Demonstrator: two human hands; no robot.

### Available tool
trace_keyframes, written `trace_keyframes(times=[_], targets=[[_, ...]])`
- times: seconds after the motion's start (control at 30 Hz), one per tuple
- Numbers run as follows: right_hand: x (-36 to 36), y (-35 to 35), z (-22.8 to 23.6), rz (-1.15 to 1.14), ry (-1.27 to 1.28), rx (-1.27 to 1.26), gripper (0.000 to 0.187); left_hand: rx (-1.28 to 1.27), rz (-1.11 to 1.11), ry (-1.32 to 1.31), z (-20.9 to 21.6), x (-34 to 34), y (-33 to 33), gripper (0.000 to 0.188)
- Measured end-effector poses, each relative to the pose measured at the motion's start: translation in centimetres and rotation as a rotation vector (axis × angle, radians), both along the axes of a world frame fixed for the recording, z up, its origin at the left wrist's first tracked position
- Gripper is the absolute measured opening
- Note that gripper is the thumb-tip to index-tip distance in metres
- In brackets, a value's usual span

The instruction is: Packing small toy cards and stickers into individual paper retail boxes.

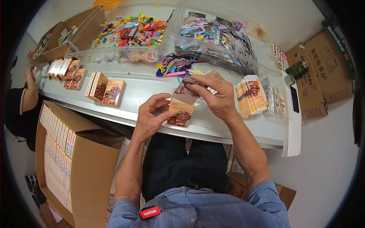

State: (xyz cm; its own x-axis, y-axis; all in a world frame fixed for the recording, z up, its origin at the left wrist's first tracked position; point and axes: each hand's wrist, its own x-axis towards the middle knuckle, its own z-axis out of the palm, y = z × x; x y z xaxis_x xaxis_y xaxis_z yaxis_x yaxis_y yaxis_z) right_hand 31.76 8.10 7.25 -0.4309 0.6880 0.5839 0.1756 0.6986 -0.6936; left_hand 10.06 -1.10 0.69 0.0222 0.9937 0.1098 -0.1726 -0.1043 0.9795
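A long white table (142,93) crosses the view. Below its left part stands a big brown shipping carton (95,171), its flaps raised, packed with rows of slim small boxes (57,152). At the back of the table sit two clear plastic bins: a left bin (84,37) heaped with brightly coloured trinkets (133,32), and a right bin (266,62) full of glossy flat packets (216,34). A cardboard box (317,72) stands to the right, and a co-worker's bare arm (30,78) shows at the far left.

The person's right hand (215,95) is above the table's front edge, the left hand (152,117) lower and to its left. Just right of the right hand, flat orange-and-white cartons (251,97) lie in a fanned stack. Well left of the left hand stand filled-out printed boxes (108,91) of the same colours.

Between the hands is a small printed carton (181,114), upright and facing the person. The left hand grips it by its left side: the thumb lies across the upper left of its front, while the other fingers are bent at its side and partly hidden, so I cannot tell how they press.

Directly over the carton's top is a dark flat packet (186,86), slightly tilted. The right thumb and index finger pinch its upper right part; the remaining fingers curl beside them. Whether its pale lower end is already inside the carton cannot be told.
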Motion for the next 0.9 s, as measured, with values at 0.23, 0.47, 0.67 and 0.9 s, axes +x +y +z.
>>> trace_keyframes(times=[0.23, 0.47, 0.67, 0.9], targets=[[-0.3, -0.9, -0.3, 0.04, -0.228, 0.17, 0.027, -0.011, 0.036, -0.089, -0.6, -0.1, 0.1, 0.05], [7.3, 0.8, -0.6, -0.406, -0.38, -0.086, 0.032, 0.015, 0.044, -0.18, -0.4, -0.6, 0.6, 0.054], [7.7, 1.5, -3.6, -0.61, -0.807, -0.219, 0.04, 0.022, 0.045, -0.154, -0.7, -0.6, 0.5, 0.053], [9.0, 1.6, -5.7, -0.665, -0.383, 0.01, 0.023, 0.024, 0.059, -0.076, -0.5, 0.2, 0.6, 0.052]])
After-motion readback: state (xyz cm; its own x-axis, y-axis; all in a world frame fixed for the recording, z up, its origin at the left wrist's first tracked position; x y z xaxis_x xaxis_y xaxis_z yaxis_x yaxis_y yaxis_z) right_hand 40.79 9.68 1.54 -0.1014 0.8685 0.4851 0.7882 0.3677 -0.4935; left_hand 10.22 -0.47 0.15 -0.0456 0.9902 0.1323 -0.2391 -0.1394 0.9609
